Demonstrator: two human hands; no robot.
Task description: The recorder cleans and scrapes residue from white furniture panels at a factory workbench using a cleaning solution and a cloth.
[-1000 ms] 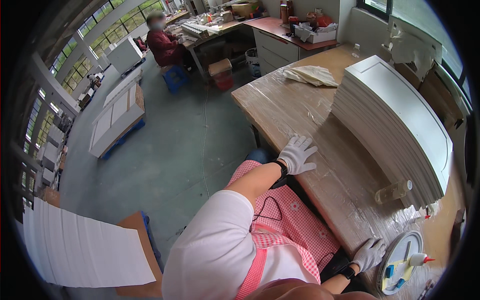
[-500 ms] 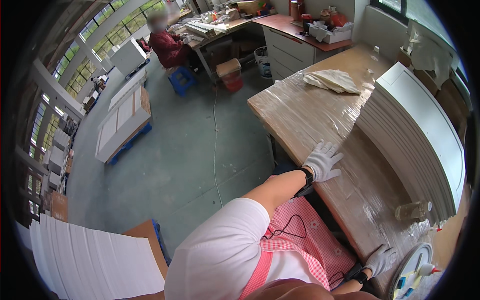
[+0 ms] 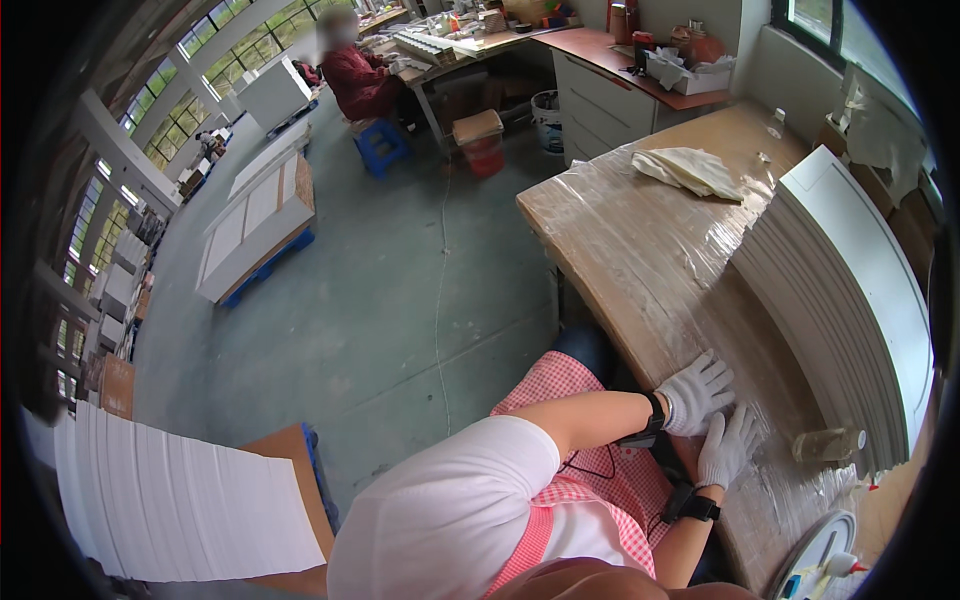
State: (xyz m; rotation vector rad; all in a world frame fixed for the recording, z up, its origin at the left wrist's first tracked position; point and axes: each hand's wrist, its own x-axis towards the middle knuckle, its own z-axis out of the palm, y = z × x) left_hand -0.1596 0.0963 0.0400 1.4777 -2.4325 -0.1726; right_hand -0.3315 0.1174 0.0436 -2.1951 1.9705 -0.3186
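Note:
My left hand (image 3: 699,393), in a white knit glove, lies flat with fingers spread on the plastic-wrapped tabletop (image 3: 630,250) near its front edge. Right beside it, a little nearer to me, rests my right hand (image 3: 728,445), gloved likewise, its fingers stretched out over the film. Neither hand holds anything. To the right of both hands lies a clear bottle (image 3: 829,445) with pale liquid. Beyond it stands a tall stack of white panels (image 3: 830,300). A cream cloth (image 3: 688,172) is crumpled at the table's far part.
A round lid (image 3: 815,560) carrying a white glue bottle with a red tip sits at the near right corner. Another stack of white panels (image 3: 190,490) stands behind at lower left. A cable (image 3: 440,320) crosses the floor. A seated person (image 3: 355,80) works at a far bench.
My right hand has moved up along the table from beside the round lid to near my left hand. The left hand has slid nearer to me. The view has shifted slightly.

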